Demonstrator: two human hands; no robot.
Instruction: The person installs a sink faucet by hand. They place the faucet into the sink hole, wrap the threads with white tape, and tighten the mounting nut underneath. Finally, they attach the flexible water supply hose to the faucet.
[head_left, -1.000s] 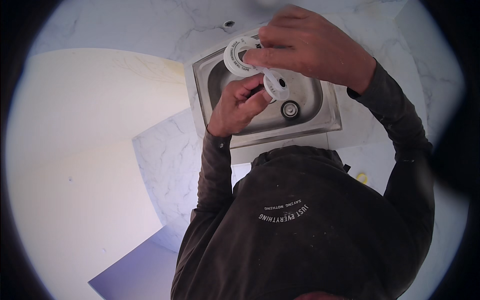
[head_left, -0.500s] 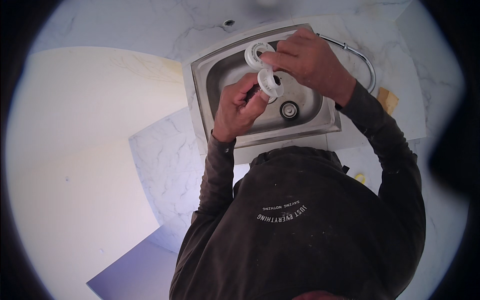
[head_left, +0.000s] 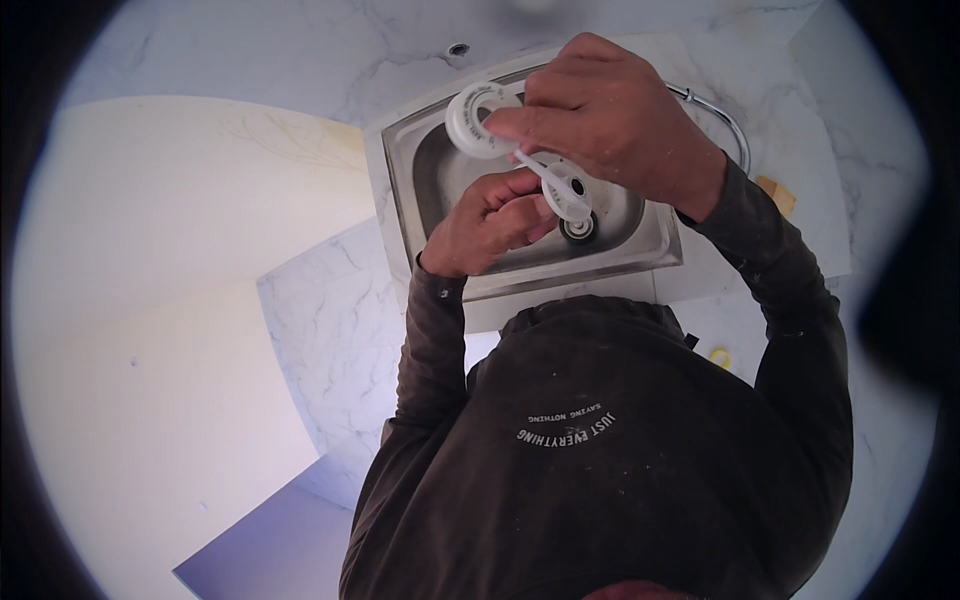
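Observation:
Over the sink, my left hand (head_left: 485,225) is closed round a white plastic pipe fitting (head_left: 562,203) with a round flange and a dark centre hole. My right hand (head_left: 610,120) pinches a white roll of thread seal tape (head_left: 463,120), its printed ring facing up. From the roll, a narrow white strip (head_left: 540,170) runs taut down across the fitting's neck. The fingers of my right hand partly cover the roll's inner edge. The rest of the fitting is hidden in my left fingers.
Below my hands is a stainless steel sink (head_left: 402,190) with a round drain strainer (head_left: 578,228) in its bowl. A curved chrome pipe (head_left: 738,130) lies on the right counter near a tan piece (head_left: 776,196). A yellow ring (head_left: 719,357) sits lower right.
The tape roll has shifted left, and the fitting has moved right and nearer to me. A stretched strip of tape now shows clearly between them. My right hand has come slightly closer.

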